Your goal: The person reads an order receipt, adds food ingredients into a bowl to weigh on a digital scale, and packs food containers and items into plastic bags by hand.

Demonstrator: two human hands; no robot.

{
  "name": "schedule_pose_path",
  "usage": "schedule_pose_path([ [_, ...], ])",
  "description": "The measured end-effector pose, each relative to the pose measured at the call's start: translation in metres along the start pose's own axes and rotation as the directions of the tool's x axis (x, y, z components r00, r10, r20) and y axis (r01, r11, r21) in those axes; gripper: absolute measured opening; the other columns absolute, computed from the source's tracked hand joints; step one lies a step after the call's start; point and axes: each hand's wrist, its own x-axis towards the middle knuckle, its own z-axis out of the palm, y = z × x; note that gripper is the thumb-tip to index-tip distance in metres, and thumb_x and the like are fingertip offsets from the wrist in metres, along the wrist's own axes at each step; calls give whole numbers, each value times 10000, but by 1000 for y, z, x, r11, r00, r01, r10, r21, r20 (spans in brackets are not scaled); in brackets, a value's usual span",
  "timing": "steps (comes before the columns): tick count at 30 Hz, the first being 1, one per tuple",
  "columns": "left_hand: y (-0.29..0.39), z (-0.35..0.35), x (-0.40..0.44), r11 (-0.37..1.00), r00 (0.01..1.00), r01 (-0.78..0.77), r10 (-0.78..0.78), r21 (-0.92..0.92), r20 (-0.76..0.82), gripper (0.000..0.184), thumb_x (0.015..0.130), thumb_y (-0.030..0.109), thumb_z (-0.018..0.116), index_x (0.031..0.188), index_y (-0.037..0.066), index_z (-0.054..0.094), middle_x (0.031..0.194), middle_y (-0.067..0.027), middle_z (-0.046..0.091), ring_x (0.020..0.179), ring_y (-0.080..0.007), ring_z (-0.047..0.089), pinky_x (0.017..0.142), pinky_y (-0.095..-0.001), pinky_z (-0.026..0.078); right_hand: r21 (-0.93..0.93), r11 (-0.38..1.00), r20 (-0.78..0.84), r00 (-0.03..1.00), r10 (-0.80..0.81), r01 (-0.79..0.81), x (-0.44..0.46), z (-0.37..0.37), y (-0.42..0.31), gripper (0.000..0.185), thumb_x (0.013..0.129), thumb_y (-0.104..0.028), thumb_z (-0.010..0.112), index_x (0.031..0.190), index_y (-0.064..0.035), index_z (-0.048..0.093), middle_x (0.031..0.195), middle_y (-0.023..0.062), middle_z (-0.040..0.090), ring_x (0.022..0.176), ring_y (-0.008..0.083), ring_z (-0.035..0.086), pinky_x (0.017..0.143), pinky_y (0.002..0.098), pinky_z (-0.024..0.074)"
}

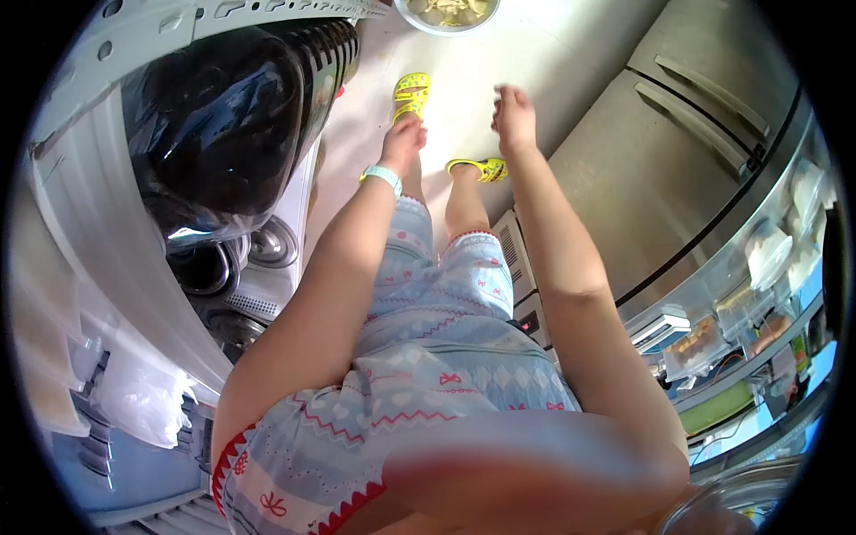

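Stretching both arms forward and down, a person in pale blue patterned clothes (455, 357) has both hands above a light floor (352, 192). The left hand (406, 143), with a pale green watch (383, 176) at its wrist, has its fingers curled inward; whether they close on anything, one cannot tell. It overlaps the heel end of the yellow left shoe (411, 89) in the view. The right hand (514, 120) is level with it and well apart, its fingers bent and slightly blurred, so its grip cannot be told either. Below it in the view is the yellow right shoe (492, 169).

The bowl (444, 30) is beyond both hands, cut off by the top edge of the view, and holds pale yellow pieces of food (459, 11). To the right stands a metal fridge (651, 187) with two long handles. To the left, a shiny black bag (218, 134) bulges beside a white rack (134, 169), with a round metal lid (272, 242) just below it.
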Motion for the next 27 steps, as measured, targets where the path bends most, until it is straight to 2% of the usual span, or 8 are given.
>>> schedule_pose_path([
  [4, -55, -87, 8, 844, 995, 94, -60, 528, -83, 189, 914, 172, 602, 1058, 49, 617, 855, -43, 644, 744, -130, 610, 690, -251, 502, -75, 952, 22, 954, 300, -298, -4, -65, 89, 181, 908, -218, 529, 902, -52, 602, 604, -16, 430, 451, 87, 388, 402, 236, 323],
  [6, -75, -123, 18, 363, 1000, 16, -24, 932, -7, 217, 893, 206, 604, 1046, 56, 640, 883, -95, 682, 779, -205, 648, 726, -317, 520, -412, 784, -44, 869, 492, -464, 11, -94, 133, 236, 899, -239, 518, 942, -37, 633, 690, 73, 588, 549, 184, 565, 489, 319, 455],
  [7, -64, -115, 7, 363, 1000, 15, -22, 932, -7, 217, 893, 206, 604, 1046, 56, 640, 883, -95, 682, 779, -205, 648, 726, -317, 520, -412, 785, -42, 870, 491, -463, 11, -102, 139, 236, 899, -239, 518, 942, -37, 633, 690, 73, 588, 549, 184, 565, 489, 319, 455],
  [9, -30, -90, -29, -88, 997, -74, 6, 993, 75, 227, 880, 236, 580, 1029, 84, 659, 969, -136, 698, 879, -295, 666, 794, -382, 514, -972, 232, 86, 984, 153, 48, 8, -113, 147, 304, 888, -288, 521, 1028, -58, 660, 930, 151, 693, 832, 290, 676, 720, 405, 529],
  [10, -27, -93, -23, -148, 993, -111, -65, 983, 103, 248, 887, 255, 541, 1056, 124, 667, 1041, -159, 683, 972, -340, 648, 848, -413, 500, -971, 235, 86, 984, 153, 48, 6, -110, 140, 304, 888, -288, 521, 1028, -58, 660, 930, 151, 693, 832, 290, 676, 720, 405, 529],
  [12, -17, -91, -21, -142, 991, -113, -87, 983, 102, 257, 883, 247, 539, 1069, 125, 668, 1043, -169, 681, 977, -339, 648, 854, -412, 501, -979, 195, 98, 978, 182, 62, 5, -98, 119, 347, 878, -333, 528, 1110, -110, 659, 1104, 153, 670, 1051, 327, 626, 900, 417, 485],
  [20, -24, -76, -7, -226, 970, -182, -203, 957, 137, 351, 881, 318, 497, 1130, 129, 657, 1091, -171, 669, 1045, -335, 625, 929, -414, 473, -908, 378, 215, 976, 45, 182, 7, -42, 78, 300, 869, -273, 521, 1091, -143, 676, 1074, 142, 685, 1022, 313, 641, 903, 381, 496],
  [27, -26, -62, -29, -337, 969, -173, -225, 925, 100, 426, 886, 422, 505, 1129, 117, 676, 1129, -182, 658, 1063, -341, 620, 952, -399, 470, -882, 425, 293, 944, 155, 204, -8, -29, 97, 292, 872, -266, 507, 1063, -135, 684, 1062, 145, 687, 1023, 314, 638, 914, 383, 485],
])
